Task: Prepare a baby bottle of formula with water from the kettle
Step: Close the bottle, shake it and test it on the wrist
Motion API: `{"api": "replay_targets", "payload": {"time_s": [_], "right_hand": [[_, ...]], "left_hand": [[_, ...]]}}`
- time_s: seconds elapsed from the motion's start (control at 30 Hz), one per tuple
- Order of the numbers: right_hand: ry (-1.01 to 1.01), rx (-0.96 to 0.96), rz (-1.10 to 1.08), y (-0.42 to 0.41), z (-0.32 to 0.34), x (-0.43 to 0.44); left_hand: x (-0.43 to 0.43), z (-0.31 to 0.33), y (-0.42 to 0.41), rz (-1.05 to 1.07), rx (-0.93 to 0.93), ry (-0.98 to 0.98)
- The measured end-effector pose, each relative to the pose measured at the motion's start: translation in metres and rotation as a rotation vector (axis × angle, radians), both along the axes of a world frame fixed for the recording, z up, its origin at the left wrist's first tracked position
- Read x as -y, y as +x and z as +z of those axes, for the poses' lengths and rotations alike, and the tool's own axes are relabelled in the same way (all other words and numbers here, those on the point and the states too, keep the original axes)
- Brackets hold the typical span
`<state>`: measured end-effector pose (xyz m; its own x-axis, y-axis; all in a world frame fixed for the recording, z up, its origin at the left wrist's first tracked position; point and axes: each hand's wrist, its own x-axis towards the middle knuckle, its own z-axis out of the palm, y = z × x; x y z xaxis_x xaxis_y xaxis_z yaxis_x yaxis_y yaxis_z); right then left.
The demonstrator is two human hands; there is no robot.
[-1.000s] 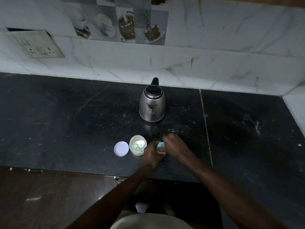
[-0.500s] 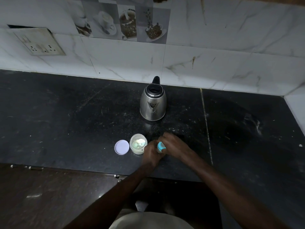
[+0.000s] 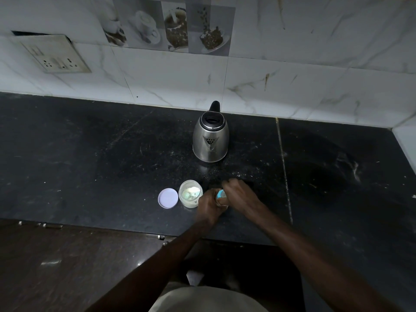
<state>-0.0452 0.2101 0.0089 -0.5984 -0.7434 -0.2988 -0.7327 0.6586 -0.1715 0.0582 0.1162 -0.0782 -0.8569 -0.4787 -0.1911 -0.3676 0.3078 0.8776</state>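
A baby bottle point(image 3: 220, 196) with a light blue top stands near the front edge of the black counter, mostly hidden by both hands. My left hand point(image 3: 209, 206) wraps its body. My right hand point(image 3: 238, 194) covers and grips its blue top. Just left of the bottle is an open clear formula jar point(image 3: 190, 194) with pale powder and a scoop inside. Its round white lid point(image 3: 168, 198) lies flat to the jar's left. A steel kettle point(image 3: 211, 138) with a black lid and handle stands behind, apart from both hands.
The black stone counter point(image 3: 90, 167) meets a white marble-tiled wall point(image 3: 292, 82) behind and at the right corner. A socket plate point(image 3: 56, 55) is on the wall at left. The counter's front edge point(image 3: 112, 228) runs just below the jar.
Both hands stay on the bottle, and my right hand has shifted slightly over the blue top. Jar, lid and kettle have not moved.
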Motion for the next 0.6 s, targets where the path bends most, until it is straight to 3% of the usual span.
{"api": "replay_targets", "payload": {"time_s": [0.4, 0.6], "right_hand": [[-0.120, 0.137, 0.205, -0.011, 0.003, -0.012], [-0.063, 0.062, 0.113, -0.005, 0.006, -0.006]], "left_hand": [[0.004, -0.002, -0.002, -0.009, -0.005, 0.009], [0.002, 0.002, -0.001, -0.007, -0.010, 0.007]]}}
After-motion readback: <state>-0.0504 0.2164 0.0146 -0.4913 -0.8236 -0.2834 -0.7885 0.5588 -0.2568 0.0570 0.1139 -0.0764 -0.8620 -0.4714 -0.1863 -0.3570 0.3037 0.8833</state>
